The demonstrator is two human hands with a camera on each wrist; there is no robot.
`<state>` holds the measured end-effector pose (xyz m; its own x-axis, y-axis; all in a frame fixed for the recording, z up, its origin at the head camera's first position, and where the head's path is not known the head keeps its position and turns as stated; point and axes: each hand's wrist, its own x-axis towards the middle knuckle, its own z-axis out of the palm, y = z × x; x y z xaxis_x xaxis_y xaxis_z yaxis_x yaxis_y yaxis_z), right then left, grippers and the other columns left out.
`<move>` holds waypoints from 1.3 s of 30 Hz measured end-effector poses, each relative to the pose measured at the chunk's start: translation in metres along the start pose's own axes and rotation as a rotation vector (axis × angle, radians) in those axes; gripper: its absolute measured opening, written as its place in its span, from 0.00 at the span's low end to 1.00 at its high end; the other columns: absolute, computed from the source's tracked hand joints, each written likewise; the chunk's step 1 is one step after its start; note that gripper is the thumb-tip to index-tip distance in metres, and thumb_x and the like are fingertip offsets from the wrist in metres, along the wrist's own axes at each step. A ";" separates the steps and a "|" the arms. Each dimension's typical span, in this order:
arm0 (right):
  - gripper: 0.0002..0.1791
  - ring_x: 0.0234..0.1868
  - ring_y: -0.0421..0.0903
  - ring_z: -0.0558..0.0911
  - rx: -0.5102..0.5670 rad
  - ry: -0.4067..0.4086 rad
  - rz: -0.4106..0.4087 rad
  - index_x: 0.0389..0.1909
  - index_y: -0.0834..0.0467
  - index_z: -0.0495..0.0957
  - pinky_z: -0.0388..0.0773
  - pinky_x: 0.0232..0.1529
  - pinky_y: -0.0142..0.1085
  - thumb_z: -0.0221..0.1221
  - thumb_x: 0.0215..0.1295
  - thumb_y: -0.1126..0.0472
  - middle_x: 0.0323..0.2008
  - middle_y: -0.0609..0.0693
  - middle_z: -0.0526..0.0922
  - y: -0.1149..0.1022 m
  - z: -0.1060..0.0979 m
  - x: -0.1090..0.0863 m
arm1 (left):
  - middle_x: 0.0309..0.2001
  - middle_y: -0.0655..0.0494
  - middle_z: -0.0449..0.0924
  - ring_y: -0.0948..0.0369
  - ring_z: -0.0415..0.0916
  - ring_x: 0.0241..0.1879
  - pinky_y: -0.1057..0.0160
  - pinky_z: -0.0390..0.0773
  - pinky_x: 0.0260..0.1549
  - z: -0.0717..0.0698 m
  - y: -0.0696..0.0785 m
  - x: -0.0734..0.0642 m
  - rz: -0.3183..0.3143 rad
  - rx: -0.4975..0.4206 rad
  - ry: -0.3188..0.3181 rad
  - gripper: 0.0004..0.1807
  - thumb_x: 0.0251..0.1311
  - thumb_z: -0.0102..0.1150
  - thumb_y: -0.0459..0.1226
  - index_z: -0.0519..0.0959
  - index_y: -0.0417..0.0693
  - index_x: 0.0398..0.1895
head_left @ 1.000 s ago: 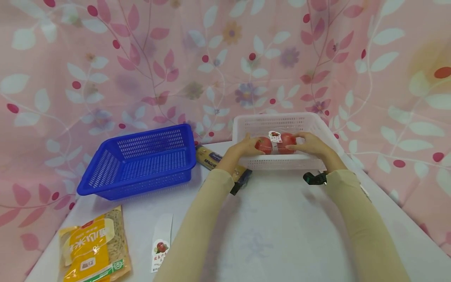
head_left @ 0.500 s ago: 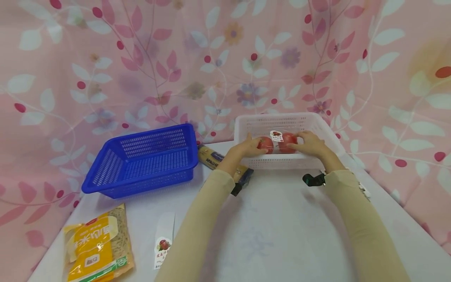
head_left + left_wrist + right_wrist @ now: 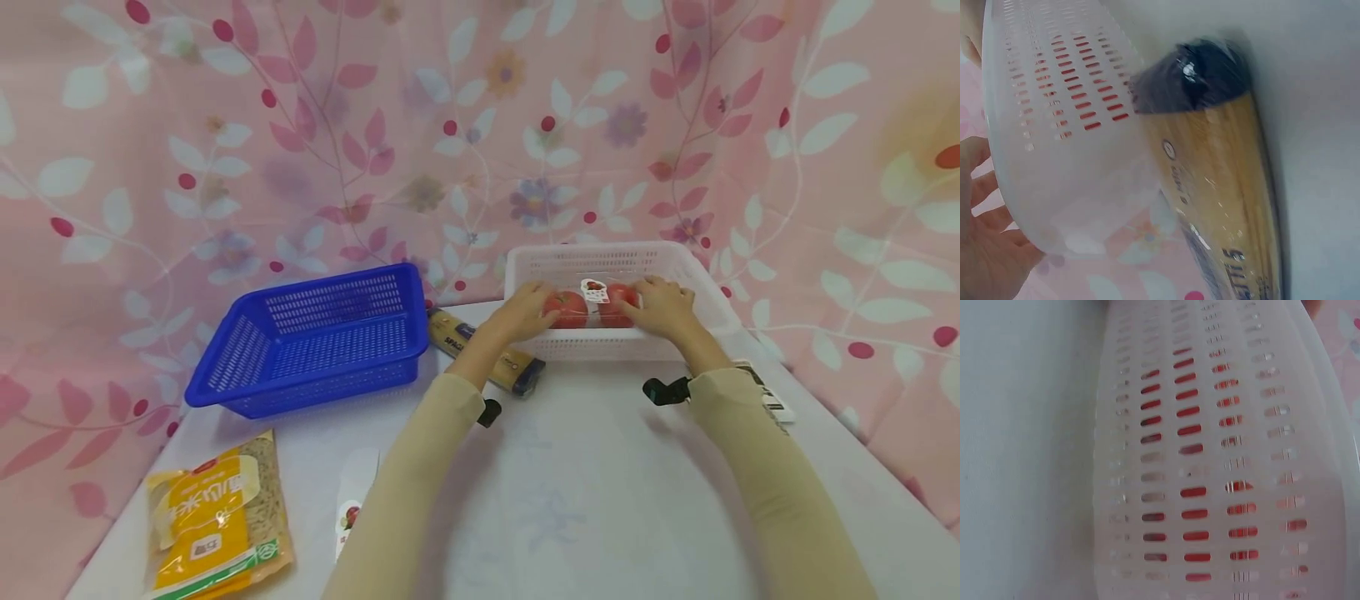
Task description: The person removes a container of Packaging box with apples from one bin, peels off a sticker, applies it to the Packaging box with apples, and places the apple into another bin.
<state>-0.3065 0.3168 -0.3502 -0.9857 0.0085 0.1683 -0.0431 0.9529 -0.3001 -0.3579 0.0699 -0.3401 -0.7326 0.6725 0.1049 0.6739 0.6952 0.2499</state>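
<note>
Two red tomatoes [image 3: 567, 312] in clear wrapping with a white label [image 3: 595, 291] lie inside the white perforated basket [image 3: 615, 346]. My left hand [image 3: 521, 315] is over the basket's left front rim, thumb toward the left tomato. In the left wrist view its fingers spread loosely beyond the rim of the basket [image 3: 1079, 194]. At the right, my right hand [image 3: 663, 310] lies over the rim beside the other tomato, fingers relaxed and extended. The right wrist view shows red through the slots of the basket wall [image 3: 1210, 475]; the right hand is nearly all out of that view.
A blue perforated basket [image 3: 330, 350] stands on the left. A pack of spaghetti [image 3: 517, 368] lies between the baskets, against the white one's corner. At the front left are a yellow food bag [image 3: 217, 517] and a white label strip [image 3: 356, 483]. A card with a barcode [image 3: 772, 396] lies right.
Both hands have loosened from the wrapped tomatoes and drawn apart slightly, left hand leftward and right hand rightward. The tomatoes stay in the white basket. The head view has shifted slightly.
</note>
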 end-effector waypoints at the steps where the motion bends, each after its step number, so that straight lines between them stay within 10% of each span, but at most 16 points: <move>1: 0.33 0.55 0.70 0.60 -0.005 0.009 -0.002 0.57 0.63 0.68 0.50 0.49 0.65 0.47 0.64 0.40 0.60 0.69 0.61 -0.002 0.001 0.000 | 0.65 0.49 0.58 0.55 0.52 0.66 0.59 0.54 0.63 0.000 -0.002 -0.002 0.002 0.012 0.021 0.27 0.66 0.45 0.46 0.61 0.47 0.65; 9: 0.28 0.58 0.71 0.57 -0.012 0.087 -0.019 0.55 0.64 0.68 0.48 0.53 0.64 0.48 0.64 0.46 0.60 0.71 0.60 -0.017 0.004 0.000 | 0.67 0.42 0.55 0.49 0.44 0.68 0.54 0.38 0.66 -0.005 -0.021 -0.019 -0.008 0.192 0.152 0.29 0.66 0.43 0.49 0.60 0.46 0.66; 21: 0.29 0.62 0.69 0.54 -0.017 0.144 -0.136 0.59 0.64 0.66 0.45 0.59 0.63 0.50 0.64 0.48 0.62 0.70 0.58 -0.048 0.012 -0.002 | 0.71 0.51 0.46 0.48 0.37 0.69 0.41 0.36 0.62 -0.012 -0.044 -0.047 -0.127 0.221 0.156 0.30 0.64 0.43 0.55 0.60 0.55 0.66; 39: 0.32 0.63 0.65 0.52 -0.066 0.192 -0.291 0.60 0.57 0.64 0.46 0.58 0.62 0.56 0.58 0.45 0.63 0.66 0.56 -0.098 0.021 -0.027 | 0.71 0.49 0.45 0.47 0.30 0.69 0.39 0.28 0.60 -0.036 -0.028 -0.100 -0.053 0.350 0.235 0.41 0.58 0.44 0.62 0.50 0.56 0.71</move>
<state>-0.2789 0.2170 -0.3454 -0.8849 -0.2150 0.4132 -0.3004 0.9414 -0.1533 -0.3071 -0.0256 -0.3231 -0.7416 0.5857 0.3270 0.5967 0.7987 -0.0773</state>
